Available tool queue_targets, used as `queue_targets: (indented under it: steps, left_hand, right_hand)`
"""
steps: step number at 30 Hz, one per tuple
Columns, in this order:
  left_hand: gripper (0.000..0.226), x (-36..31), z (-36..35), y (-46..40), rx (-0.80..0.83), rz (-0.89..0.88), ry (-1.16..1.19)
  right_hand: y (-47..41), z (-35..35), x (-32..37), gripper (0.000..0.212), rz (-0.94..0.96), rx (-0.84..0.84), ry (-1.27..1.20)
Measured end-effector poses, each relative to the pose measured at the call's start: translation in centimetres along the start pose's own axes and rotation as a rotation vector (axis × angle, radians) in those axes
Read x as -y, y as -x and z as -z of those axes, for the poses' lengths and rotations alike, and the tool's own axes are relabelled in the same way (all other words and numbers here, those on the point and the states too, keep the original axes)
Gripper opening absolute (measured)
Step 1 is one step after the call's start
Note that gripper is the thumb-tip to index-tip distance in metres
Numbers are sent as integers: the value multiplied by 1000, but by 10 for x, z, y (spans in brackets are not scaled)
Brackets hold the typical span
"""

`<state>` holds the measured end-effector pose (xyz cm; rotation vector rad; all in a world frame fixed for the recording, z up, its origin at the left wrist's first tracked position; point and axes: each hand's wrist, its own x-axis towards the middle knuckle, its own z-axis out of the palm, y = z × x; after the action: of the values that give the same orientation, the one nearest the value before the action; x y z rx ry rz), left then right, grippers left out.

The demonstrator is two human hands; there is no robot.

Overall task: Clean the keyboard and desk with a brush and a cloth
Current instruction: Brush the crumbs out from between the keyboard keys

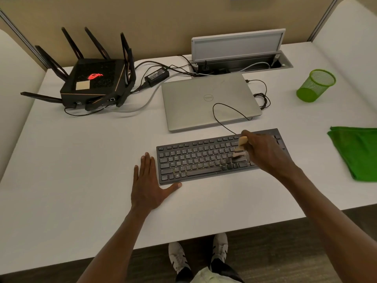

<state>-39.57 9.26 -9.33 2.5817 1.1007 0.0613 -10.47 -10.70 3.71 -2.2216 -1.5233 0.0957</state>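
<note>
White and mostly bare, the surface point(81, 170) sits inside a beige-walled cubicle, with the keyboard point(204, 160) lying near its front edge.

On the right hand point(265, 154), the fingers point(247, 137) are closed around the pale wooden handle of a small brush point(240, 147), whose bristles point down onto the keys at the right-centre of the keyboard. The left hand point(149, 184) lies flat on the surface, fingers together and holding nothing, thumb spread along the keyboard's front edge and the side of the hand against its left end, bracing it.

To do this step well, I would keep the bristles angled so they reach between the keys, sweep in short strokes along each row in one direction, and push the crumbs toward one edge instead of scattering them. The bracing hand should keep the keyboard from sliding under the strokes. Its thin black cable point(224, 111) loops over the closed laptop point(204, 99) just behind, so pulling the keyboard about could drag it.

A folded green cloth point(359, 152) waits untouched at the right edge, well apart from the keyboard; by my judgement the wiping of the surface is yet to come. A green mesh cup point(314, 86) stands behind it, and a black router point(93, 82) sits at the back left.
</note>
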Motion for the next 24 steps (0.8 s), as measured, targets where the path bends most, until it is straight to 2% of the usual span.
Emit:
queue_targets:
  steps: [4, 8, 11, 15, 18, 24]
  left_hand:
    - [139, -1, 1, 1, 2, 4, 4]
    - [138, -1, 1, 1, -2, 2, 4]
    - [138, 0, 0, 0, 1, 3, 12]
    - [138, 1, -1, 0, -6, 0, 8]
    - [138, 1, 0, 0, -4, 2, 7]
    - [138, 0, 0, 0, 1, 4, 6]
  right_hand:
    - [-3, -15, 8, 16, 58, 26, -72]
    - [4, -10, -8, 20, 33, 52, -24]
    - [6, -1, -11, 21, -1, 8, 5]
    - [3, -12, 6, 12, 65, -2, -76]
    - [4, -18, 10, 13, 72, 18, -94]
    - [8, 0, -15, 15, -76, -20, 24]
